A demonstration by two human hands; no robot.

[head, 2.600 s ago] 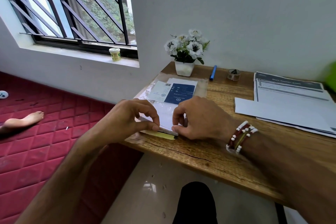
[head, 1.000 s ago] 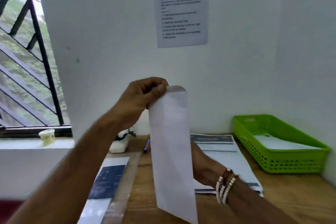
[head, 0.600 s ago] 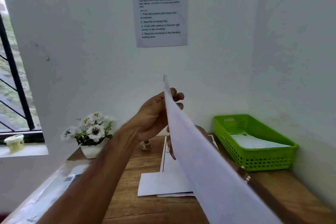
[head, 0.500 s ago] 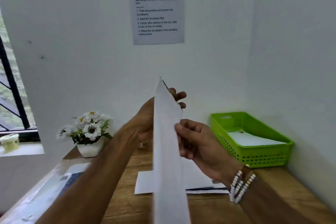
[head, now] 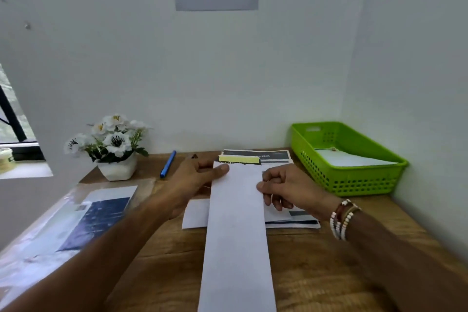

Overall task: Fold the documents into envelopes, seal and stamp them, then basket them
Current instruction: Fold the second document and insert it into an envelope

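Down from the air, the envelope (head: 236, 223) now stretches toward me over the desk (head: 316, 273), my left hand (head: 195, 180) pinching its far-left corner, my right hand (head: 286, 190) its right edge. Uneven pull could crease it, or stick the yellow strip (head: 239, 159) crooked.

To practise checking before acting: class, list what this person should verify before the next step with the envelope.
1. Left hand and right hand grip the envelope: ok.
2. Yellow strip at its far end uncovered: ok.
3. Printed documents folded: not ok, lying flat.
4. Stamp on its visible face: not ok, none seen.
5. Green basket has room: ok.
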